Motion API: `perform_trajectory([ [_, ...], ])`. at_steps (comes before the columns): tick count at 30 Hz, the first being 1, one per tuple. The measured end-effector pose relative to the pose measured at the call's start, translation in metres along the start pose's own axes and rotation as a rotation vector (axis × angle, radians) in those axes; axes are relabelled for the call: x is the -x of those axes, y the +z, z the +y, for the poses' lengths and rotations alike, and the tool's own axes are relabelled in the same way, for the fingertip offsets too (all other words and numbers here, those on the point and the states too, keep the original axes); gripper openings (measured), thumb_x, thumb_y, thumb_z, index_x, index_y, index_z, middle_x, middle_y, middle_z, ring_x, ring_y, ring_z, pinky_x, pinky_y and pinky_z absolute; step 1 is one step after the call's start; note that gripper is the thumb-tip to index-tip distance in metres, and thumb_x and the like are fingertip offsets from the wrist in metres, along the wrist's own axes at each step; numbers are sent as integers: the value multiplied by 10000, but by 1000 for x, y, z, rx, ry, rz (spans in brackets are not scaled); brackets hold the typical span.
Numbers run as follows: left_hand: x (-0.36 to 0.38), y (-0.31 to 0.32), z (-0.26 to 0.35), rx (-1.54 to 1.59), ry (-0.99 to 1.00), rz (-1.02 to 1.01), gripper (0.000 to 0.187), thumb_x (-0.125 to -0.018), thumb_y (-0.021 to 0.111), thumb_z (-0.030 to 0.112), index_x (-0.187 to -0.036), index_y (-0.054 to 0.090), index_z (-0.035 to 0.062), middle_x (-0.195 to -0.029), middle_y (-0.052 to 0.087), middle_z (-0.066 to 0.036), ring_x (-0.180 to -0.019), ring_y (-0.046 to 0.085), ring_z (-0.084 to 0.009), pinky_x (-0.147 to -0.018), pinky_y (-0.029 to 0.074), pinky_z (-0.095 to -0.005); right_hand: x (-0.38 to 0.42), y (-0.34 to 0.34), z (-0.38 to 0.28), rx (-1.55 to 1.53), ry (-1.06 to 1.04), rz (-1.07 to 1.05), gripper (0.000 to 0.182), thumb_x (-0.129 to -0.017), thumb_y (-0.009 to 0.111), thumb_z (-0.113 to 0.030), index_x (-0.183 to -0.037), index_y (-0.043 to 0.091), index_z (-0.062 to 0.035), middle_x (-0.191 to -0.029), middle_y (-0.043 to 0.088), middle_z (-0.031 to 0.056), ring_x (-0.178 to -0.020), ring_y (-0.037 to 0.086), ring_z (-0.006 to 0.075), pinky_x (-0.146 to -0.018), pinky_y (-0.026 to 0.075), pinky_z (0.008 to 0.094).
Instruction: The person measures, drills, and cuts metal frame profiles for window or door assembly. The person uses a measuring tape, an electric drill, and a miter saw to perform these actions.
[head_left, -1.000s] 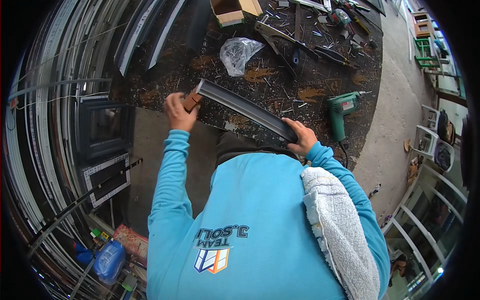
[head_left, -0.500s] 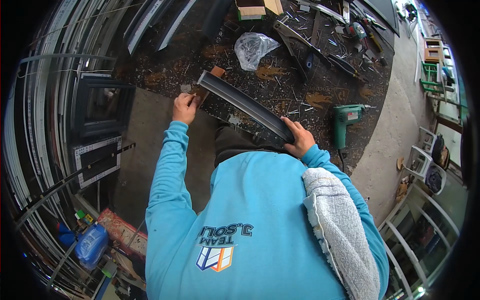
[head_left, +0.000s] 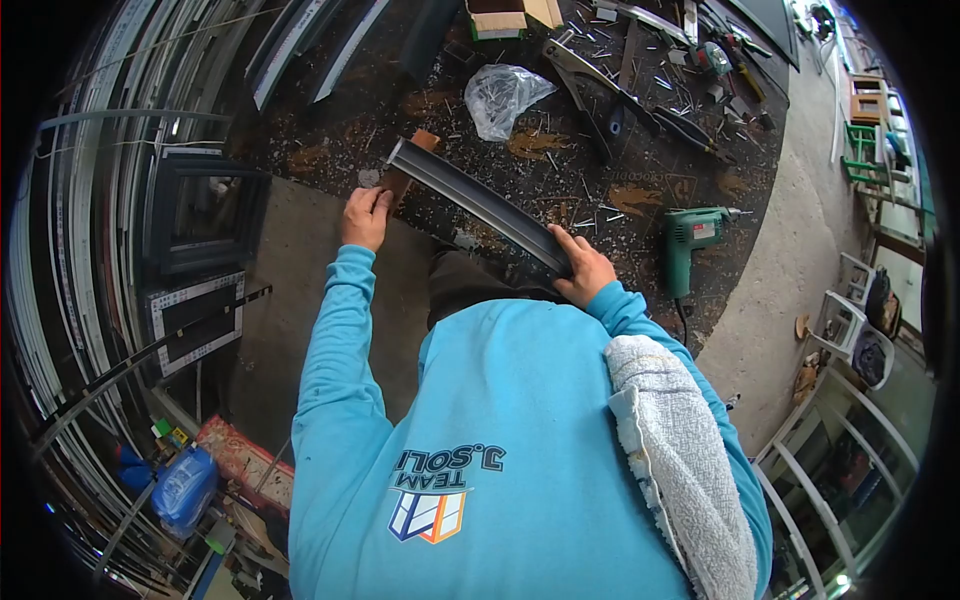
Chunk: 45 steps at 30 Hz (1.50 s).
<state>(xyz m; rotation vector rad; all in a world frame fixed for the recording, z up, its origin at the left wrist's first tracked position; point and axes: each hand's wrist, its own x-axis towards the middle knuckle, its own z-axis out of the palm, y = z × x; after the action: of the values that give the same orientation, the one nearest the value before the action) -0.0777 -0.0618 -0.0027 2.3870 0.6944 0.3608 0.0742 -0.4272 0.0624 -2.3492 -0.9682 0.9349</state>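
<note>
A dark grey metal profile (head_left: 482, 208) lies slanted across the near edge of the workbench. Its far left end rests over a brown wooden strip (head_left: 397, 184), which pokes out on both sides beneath it. My left hand (head_left: 366, 218) pinches the near end of that strip between thumb and fingers. At the profile's lower right end, my right hand (head_left: 585, 268) is closed round it, fingers on top and thumb at the near side. The profile hides the middle of the strip.
A green power drill (head_left: 692, 236) lies on the right of the dark workbench (head_left: 640, 170). Pliers (head_left: 690, 133), a clear plastic bag (head_left: 505, 100), a locking clamp (head_left: 585, 75) and scattered metal bits lie beyond. Long profiles (head_left: 100, 200) stand at the left.
The profile has shifted slightly to the left, and my right hand has moved left with it. My left hand, still on the wooden strip, has moved a little left too.
</note>
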Motion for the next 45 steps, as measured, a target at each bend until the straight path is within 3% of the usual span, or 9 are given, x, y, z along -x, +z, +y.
perform_trajectory([
  [7, -7, -17, 104, -172, 278, 16, 478, -705, 757, 241, -1122, 576, 92, -1010, 559, -111, -993, 530, -305, -883, 396, -421, 20, -34, 27, -158, -241, 467, 765, -657, 735, -186, -1348, 422, -93, -1240, 493, 176, -1153, 447, 319, -1010, 329, 414],
  [13, -4, 54, 179, -228, 726, -508, 807, -604, 808, 322, -1302, 462, 113, -1227, 480, -118, -1237, 389, -301, -1087, 242, -440, 28, -49, 136, 140, 717, 819, 1140, -589, 799, -364, -1435, 114, -23, -1365, 278, 246, -1299, 247, 381, -1088, 224, 451],
  [19, -19, 76, 174, -217, 664, -673, 644, -547, 815, 236, -1127, 567, 109, -1045, 587, -61, -1043, 520, -256, -966, 329, -411, 22, -45, 161, -267, 761, 914, 1232, -535, 838, -359, -1429, 67, -5, -1396, 256, 263, -1304, 285, 390, -1099, 253, 413],
  [24, -28, 80, 172, -155, 643, -518, 556, -559, 792, 302, -1047, 608, 111, -979, 615, -55, -967, 551, -244, -898, 353, -388, 53, -76, 205, -441, 518, 869, 1112, -542, 883, -259, -1393, 227, 28, -1254, 486, 176, -1116, 518, 273, -958, 420, 339],
  [26, -32, 85, 173, -176, 618, -484, 544, -581, 785, 327, -1048, 607, 113, -981, 618, -53, -963, 554, -236, -896, 357, -379, 83, -107, 200, -707, 355, 846, 709, -666, 803, -212, -1246, 441, -21, -987, 584, 84, -802, 587, 179, -693, 488, 301],
  [29, -35, 96, 174, -218, 608, -478, 531, -603, 776, 341, -1052, 603, 115, -992, 617, -49, -963, 556, -230, -894, 361, -370, 163, -148, 222, -1126, 433, 719, 523, -785, 673, -305, -1189, 517, -13, -1007, 594, 89, -823, 568, 166, -711, 449, 279],
  [31, -33, 99, 176, -219, 618, -480, 529, -613, 772, 342, -1059, 598, 117, -997, 615, -47, -965, 556, -228, -893, 365, -367, 192, -172, 125, -1373, 255, 969, 657, -821, 601, -326, -1315, 396, 55, -1136, 555, 176, -816, 547, 185, -767, 442, 314],
  [33, -33, 98, 177, -235, 610, -509, 554, -607, 777, 327, -1075, 585, 102, -1009, 606, -53, -980, 550, -230, -928, 362, -374, 227, -192, 122, -1591, -284, 504, 793, -797, 630, -327, -1392, 269, 51, -1381, 349, 266, -1173, 470, 308, -952, 398, 405],
  [45, -72, 64, 144, -247, 681, -665, 713, -619, 753, 540, -1144, 558, 99, -1063, 568, -104, -1061, 510, -263, -957, 345, -413, 14, -193, -158, -720, 30, 92, 847, -609, 674, -174, -1361, 355, 53, -1231, 542, 179, -1152, 520, 228, -995, 358, 320],
])
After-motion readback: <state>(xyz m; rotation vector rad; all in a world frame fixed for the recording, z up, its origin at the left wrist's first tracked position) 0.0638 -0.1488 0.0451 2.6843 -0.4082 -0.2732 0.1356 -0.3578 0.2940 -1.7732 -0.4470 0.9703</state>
